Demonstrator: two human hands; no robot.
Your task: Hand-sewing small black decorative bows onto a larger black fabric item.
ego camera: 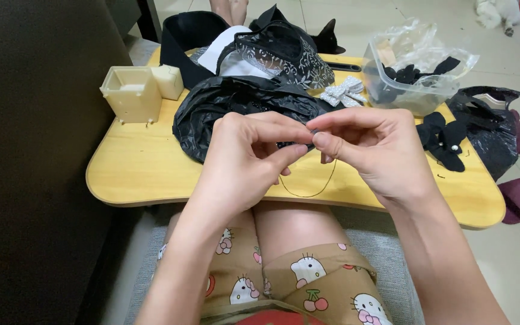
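Observation:
My left hand (245, 153) and my right hand (371, 147) meet fingertip to fingertip over a small wooden lap table (145, 171). Between the pinched fingers sits a small dark piece (312, 132), mostly hidden. A thin dark thread (308, 191) loops down from the fingers onto the table top. Just behind my hands lies a crumpled black plastic bag (224, 105).
A cream plastic box (132, 91) stands at the table's back left. A white dotted bow (343, 94), a clear tub of black bows (413, 75) and a black fabric flower (443, 141) lie to the right. Black lace fabric (284, 51) is piled at the back. A dark sofa (31, 150) is on the left.

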